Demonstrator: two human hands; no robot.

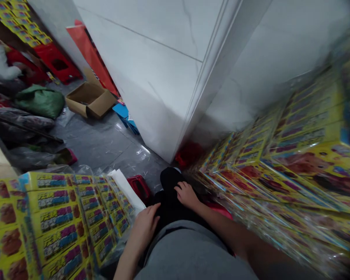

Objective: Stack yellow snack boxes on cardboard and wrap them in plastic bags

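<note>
My left hand (146,222) is low over my left thigh, its fingers apart and nothing visible in it. The hand is beside a stack of yellow printed boxes (56,198) wrapped in clear plastic. My right hand (187,195) lies on the dark trousers (170,210) near my knee, fingers loosely spread and holding nothing. To its right rises another stack of plastic-wrapped yellow boxes (280,171), blurred toward the edge.
A white tiled wall corner (169,116) juts out ahead. On the grey floor (105,144) are an open cardboard box (90,99), a green sack (39,101), a blue stool (125,116) and a red plastic stool (140,186). Another person (2,64) sits at far left.
</note>
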